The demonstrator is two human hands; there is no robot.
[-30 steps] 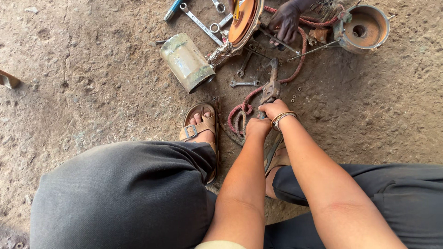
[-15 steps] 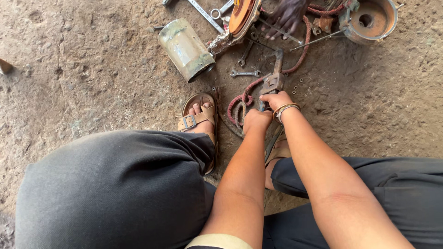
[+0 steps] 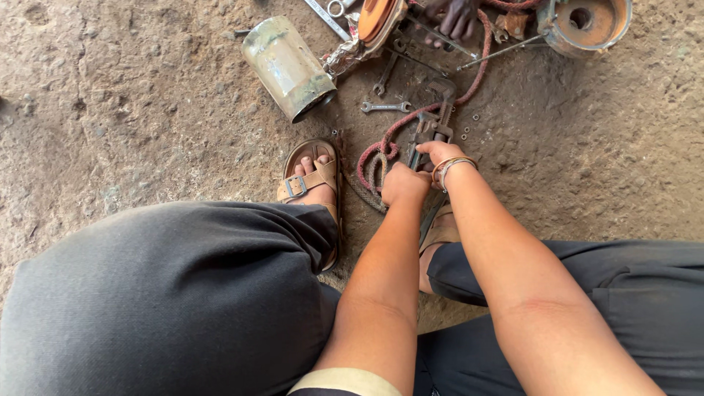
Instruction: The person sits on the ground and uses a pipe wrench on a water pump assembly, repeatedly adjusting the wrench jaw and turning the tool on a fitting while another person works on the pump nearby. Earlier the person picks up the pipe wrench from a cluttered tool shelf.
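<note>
I sit low over a dirt floor with both arms reaching down between my knees. My left hand [image 3: 404, 183] is closed around the handle of a large rusty pipe wrench [image 3: 433, 121] that lies on the ground. Just beside it, my right hand [image 3: 438, 154], with bangles at the wrist, grips the same wrench a little higher up. The wrench's jaws point away from me. A red rope [image 3: 381, 147] curls on the ground by the wrench.
A dull metal cylinder [image 3: 288, 67] lies at the upper left. Small spanners [image 3: 386, 107], an orange disc [image 3: 374, 16] and a rusty round drum [image 3: 584, 24] lie at the top, where another person's hand [image 3: 455, 15] rests. My sandalled foot [image 3: 311, 178] is near the rope.
The view has tilted downward, so the tools sit higher in the frame. Both hands stay on the wrench, closer together than a second ago.
</note>
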